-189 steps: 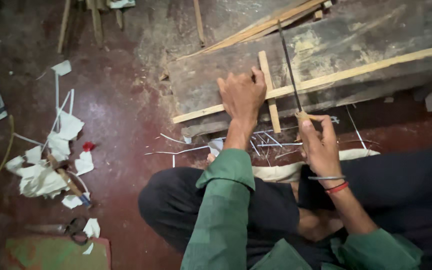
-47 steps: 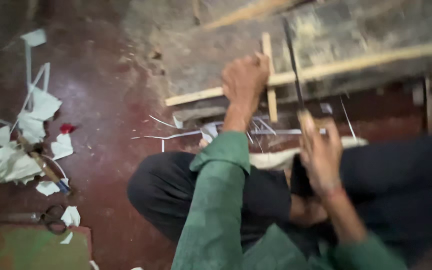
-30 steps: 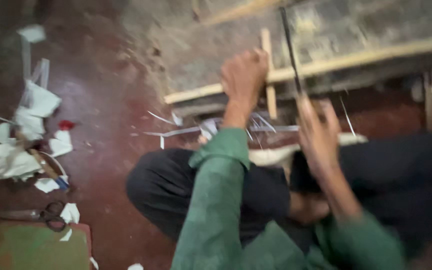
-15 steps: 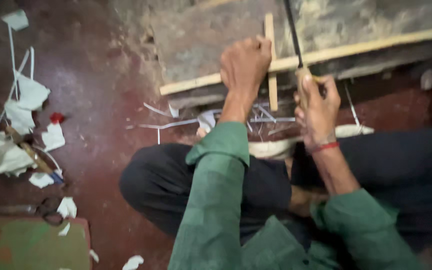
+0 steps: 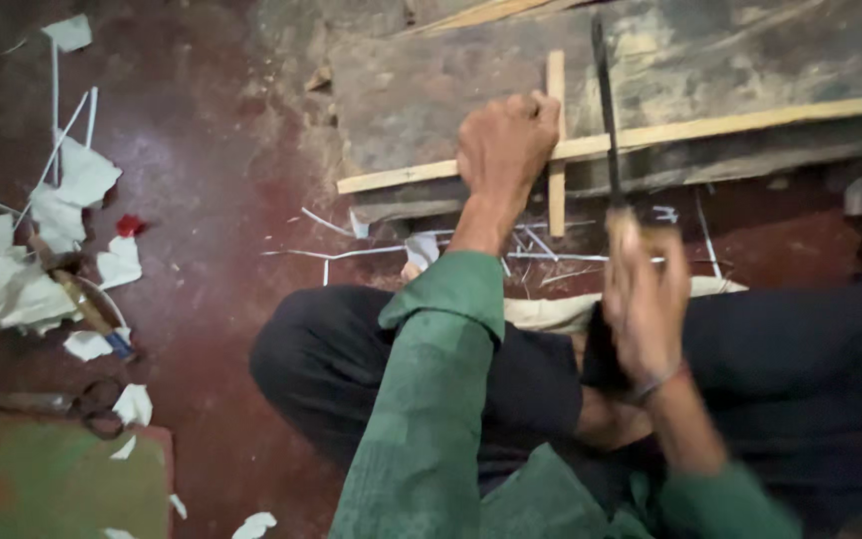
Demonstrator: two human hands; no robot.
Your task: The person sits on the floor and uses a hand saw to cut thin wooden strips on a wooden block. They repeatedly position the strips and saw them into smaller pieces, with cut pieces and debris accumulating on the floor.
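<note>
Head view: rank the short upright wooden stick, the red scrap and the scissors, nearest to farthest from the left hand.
From the left hand:
1. Short upright wooden stick, touching the hand's right edge.
2. Red scrap, far left on the floor.
3. Scissors, lower left by the green mat.

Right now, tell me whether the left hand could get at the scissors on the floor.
Probably not as placed: the left hand is closed on the short upright stick at the plank, while the scissors lie far off to the side by the paper scraps.

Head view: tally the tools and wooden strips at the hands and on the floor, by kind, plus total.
Long thin wooden strips: 1
Short upright wooden sticks: 1
Dark blades: 1
Scissors: 1
Total: 4
</note>
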